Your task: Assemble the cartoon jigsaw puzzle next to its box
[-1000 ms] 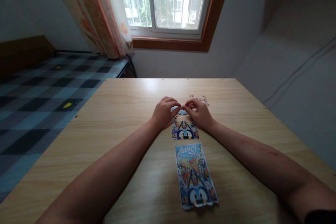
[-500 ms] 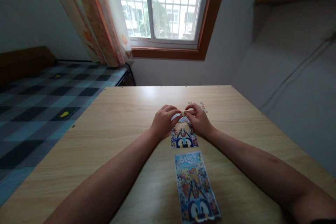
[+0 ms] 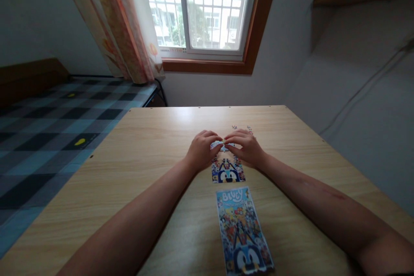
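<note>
Above the partly assembled jigsaw puzzle [image 3: 228,175], my left hand [image 3: 204,148] pinches a small yellow-green puzzle piece [image 3: 223,141] between thumb and fingertips. From the other side my right hand [image 3: 245,146] closes its thumb and fingers on the same piece. The puzzle's lower part shows a blue cartoon dog's face. Its upper part, light blue, lies beneath my fingers and is partly hidden. Loose puzzle pieces [image 3: 249,129] lie beyond my right hand, some of them covered by it.
A printed Bluey picture sheet [image 3: 241,228] lies nearer to me on the wooden table [image 3: 145,181]. On the left is a bed [image 3: 58,138] with a checked cover. The window [image 3: 210,13] and curtain [image 3: 119,21] are behind the table.
My right hand has shifted slightly left, its fingers now straighter and covering more of the yellow-green piece and the loose pieces. My left hand has barely moved.
</note>
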`<move>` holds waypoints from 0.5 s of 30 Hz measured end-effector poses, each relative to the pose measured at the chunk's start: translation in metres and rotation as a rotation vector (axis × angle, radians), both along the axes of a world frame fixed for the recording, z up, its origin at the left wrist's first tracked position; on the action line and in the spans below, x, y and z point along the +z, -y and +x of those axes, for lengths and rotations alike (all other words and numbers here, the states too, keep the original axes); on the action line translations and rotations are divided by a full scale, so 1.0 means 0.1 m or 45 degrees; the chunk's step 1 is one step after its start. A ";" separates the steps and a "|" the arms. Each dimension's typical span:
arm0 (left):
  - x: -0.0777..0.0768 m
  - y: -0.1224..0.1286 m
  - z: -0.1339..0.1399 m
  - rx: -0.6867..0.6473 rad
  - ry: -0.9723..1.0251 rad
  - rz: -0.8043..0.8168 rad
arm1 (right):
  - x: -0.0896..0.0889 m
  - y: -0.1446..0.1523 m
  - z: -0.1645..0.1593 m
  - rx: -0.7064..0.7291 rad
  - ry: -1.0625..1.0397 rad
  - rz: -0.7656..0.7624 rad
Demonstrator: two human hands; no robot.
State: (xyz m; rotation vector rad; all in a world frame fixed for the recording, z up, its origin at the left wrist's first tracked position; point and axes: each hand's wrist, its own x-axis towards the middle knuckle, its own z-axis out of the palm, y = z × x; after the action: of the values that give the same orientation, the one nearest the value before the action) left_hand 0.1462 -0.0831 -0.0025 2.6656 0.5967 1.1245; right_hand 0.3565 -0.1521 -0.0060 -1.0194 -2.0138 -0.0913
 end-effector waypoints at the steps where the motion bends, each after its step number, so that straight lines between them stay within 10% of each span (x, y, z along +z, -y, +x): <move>1: 0.00 0.00 0.00 -0.002 -0.010 -0.010 | 0.00 0.00 0.00 0.003 -0.015 -0.020; 15: -0.07 -0.12 -0.02 0.206 0.001 -0.175 | -0.01 0.01 -0.05 0.072 -0.031 -0.133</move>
State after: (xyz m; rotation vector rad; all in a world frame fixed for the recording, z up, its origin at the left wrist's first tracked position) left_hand 0.1438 -0.0707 -0.0096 2.5378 0.8697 1.0816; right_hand 0.3519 -0.1527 -0.0069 -1.0227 -2.0414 0.0566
